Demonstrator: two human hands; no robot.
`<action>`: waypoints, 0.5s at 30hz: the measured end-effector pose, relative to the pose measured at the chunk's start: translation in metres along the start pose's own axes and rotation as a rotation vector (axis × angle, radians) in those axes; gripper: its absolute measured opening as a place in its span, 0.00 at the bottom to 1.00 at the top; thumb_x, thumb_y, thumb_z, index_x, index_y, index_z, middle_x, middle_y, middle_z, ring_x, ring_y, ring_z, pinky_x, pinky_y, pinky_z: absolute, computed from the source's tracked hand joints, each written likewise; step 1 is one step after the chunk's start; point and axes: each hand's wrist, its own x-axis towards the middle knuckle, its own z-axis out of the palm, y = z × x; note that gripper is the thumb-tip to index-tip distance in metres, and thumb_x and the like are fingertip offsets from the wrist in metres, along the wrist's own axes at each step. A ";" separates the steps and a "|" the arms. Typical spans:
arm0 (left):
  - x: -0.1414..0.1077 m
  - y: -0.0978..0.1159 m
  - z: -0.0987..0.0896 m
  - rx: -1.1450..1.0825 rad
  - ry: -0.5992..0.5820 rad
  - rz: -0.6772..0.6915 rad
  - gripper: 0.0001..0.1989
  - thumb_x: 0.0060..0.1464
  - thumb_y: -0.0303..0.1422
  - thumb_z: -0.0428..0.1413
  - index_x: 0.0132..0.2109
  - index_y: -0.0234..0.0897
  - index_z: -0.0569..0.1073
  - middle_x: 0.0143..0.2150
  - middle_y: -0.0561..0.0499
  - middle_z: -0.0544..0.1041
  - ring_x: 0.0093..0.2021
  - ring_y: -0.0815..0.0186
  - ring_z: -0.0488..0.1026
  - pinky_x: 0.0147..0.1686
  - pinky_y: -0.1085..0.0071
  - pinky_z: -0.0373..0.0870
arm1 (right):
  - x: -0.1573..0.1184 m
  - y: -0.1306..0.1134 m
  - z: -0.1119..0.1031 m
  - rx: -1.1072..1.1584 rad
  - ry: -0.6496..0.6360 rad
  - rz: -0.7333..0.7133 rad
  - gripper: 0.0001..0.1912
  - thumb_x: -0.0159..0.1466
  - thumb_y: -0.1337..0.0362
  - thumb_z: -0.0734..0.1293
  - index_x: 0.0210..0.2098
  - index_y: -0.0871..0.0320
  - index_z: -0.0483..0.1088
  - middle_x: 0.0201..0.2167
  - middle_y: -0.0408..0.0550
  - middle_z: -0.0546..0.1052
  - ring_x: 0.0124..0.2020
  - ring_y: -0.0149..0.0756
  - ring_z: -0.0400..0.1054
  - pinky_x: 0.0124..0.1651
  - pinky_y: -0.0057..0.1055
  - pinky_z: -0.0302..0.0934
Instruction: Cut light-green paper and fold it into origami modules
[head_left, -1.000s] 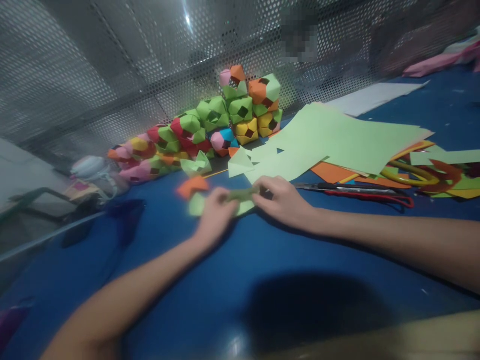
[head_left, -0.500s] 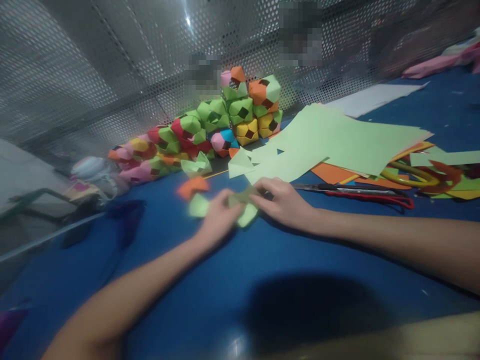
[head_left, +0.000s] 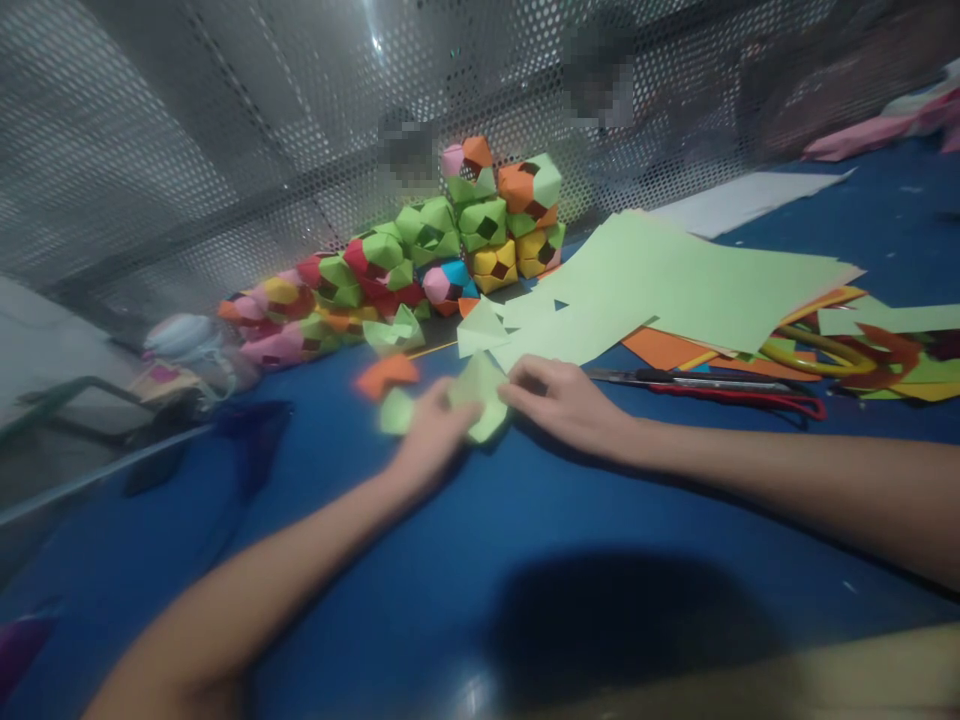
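Observation:
A folded light-green paper piece (head_left: 484, 400) stands partly opened over the blue table (head_left: 420, 580). My left hand (head_left: 436, 425) pinches its left side between thumb and fingers. My right hand (head_left: 559, 400) is at the paper's right edge, fingers curled together with the thumb and index tips against it; how firmly they grip is blurred. Just left of my left hand lie another green folded piece (head_left: 396, 412) and an orange folded piece (head_left: 386, 375).
Behind stand stacked colourful paper balls (head_left: 427, 228) against a perforated metal screen (head_left: 315, 130). Green sheets (head_left: 675, 275), a cutter (head_left: 697, 379), red-handled scissors (head_left: 750, 400) and yellow-handled scissors (head_left: 825, 352) lie right. A cup (head_left: 180, 340) stands left.
The green paper between my hands has opened upward and shows a larger face. My left hand has shifted slightly left, and my right fingertips have come to the paper's edge.

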 end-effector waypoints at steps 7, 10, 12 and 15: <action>-0.003 0.006 0.003 0.063 -0.028 0.026 0.09 0.44 0.32 0.59 0.34 0.35 0.67 0.30 0.55 0.71 0.31 0.69 0.67 0.32 0.73 0.63 | 0.000 -0.001 -0.001 0.042 -0.001 -0.042 0.08 0.61 0.60 0.62 0.28 0.57 0.62 0.26 0.42 0.69 0.26 0.30 0.61 0.30 0.28 0.54; -0.006 0.009 0.005 0.157 -0.067 0.062 0.08 0.44 0.32 0.59 0.29 0.36 0.65 0.26 0.57 0.66 0.27 0.72 0.62 0.29 0.75 0.59 | 0.000 0.001 0.001 0.076 0.032 -0.093 0.08 0.59 0.61 0.63 0.30 0.57 0.61 0.27 0.42 0.68 0.26 0.30 0.60 0.30 0.28 0.54; -0.007 0.010 0.005 0.192 -0.085 0.073 0.08 0.45 0.31 0.58 0.28 0.36 0.65 0.24 0.58 0.64 0.26 0.73 0.59 0.28 0.75 0.57 | 0.000 0.002 0.002 0.056 0.054 -0.159 0.06 0.60 0.63 0.62 0.29 0.57 0.60 0.26 0.42 0.66 0.26 0.30 0.60 0.31 0.29 0.55; -0.007 0.010 0.005 0.185 -0.108 0.077 0.06 0.46 0.31 0.57 0.30 0.36 0.65 0.25 0.58 0.63 0.26 0.72 0.59 0.28 0.75 0.57 | -0.001 0.005 0.003 0.010 0.073 -0.281 0.05 0.61 0.66 0.62 0.29 0.57 0.59 0.26 0.42 0.67 0.27 0.30 0.60 0.33 0.30 0.54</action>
